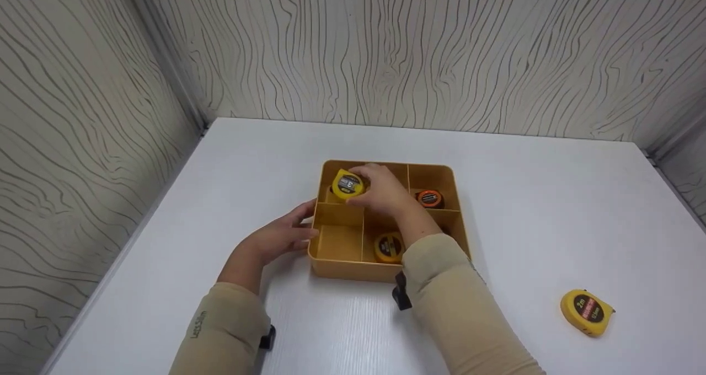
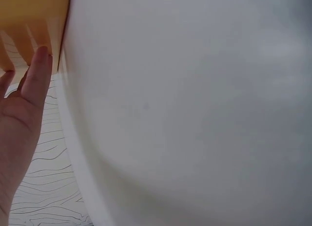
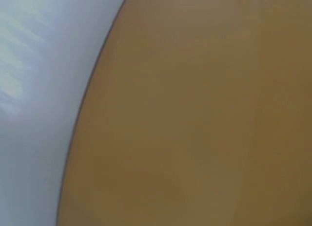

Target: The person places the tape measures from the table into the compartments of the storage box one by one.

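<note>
My right hand (image 1: 383, 190) pinches a yellow tape measure (image 1: 347, 185) with a dark label between thumb and fingers, over the back left compartment of a tan divided box (image 1: 353, 271). At the box's left side is my left hand (image 1: 281, 234), its thumb by the rim. In the left wrist view, the fairly straight fingers of the left hand (image 2: 22, 119) rest against the outer wall of the box (image 2: 34, 16). An orange-red tape measure (image 1: 430, 198) lies in the back right compartment. Another yellow tape measure (image 1: 389, 247) is in a front compartment, partly behind my right forearm.
A yellow 2m tape measure (image 1: 588, 312) lies on the white table (image 1: 529, 215), right of the box. Patterned panels (image 1: 386, 55) stand behind and beside the table. The right wrist view shows only box wall (image 3: 185, 109) and some table.
</note>
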The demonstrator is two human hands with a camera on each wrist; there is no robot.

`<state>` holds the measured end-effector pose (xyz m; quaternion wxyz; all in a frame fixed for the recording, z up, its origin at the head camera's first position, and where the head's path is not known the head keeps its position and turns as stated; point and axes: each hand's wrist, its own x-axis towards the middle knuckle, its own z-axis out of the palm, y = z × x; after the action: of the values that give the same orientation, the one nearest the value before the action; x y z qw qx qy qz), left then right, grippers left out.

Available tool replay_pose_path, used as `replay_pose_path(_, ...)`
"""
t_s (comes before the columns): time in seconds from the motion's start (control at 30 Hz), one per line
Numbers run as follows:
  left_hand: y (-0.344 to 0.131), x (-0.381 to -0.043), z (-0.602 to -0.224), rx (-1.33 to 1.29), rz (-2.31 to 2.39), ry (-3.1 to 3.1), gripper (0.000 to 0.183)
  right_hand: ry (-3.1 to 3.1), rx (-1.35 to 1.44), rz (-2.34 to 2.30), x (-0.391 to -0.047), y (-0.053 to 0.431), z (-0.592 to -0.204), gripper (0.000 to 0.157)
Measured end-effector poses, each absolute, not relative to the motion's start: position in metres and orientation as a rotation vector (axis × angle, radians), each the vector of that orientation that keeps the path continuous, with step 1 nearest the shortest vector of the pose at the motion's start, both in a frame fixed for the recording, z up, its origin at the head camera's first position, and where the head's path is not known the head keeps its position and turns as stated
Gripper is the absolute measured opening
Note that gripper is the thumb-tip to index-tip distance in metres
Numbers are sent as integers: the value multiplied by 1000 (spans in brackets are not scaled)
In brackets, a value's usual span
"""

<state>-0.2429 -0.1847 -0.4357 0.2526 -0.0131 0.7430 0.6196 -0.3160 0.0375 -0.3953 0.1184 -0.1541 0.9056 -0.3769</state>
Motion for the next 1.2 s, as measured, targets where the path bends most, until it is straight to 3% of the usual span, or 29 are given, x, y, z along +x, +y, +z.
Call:
replay_pose_path(0.47,-186,-243,-435,3,1669,2016,67,2590,-397,-1158,-319,41,-399,59)
replay_pose_path(1.2,-186,-245,-436,6,1662,2013,71,2482,-483,-1319,-321,55,-401,61)
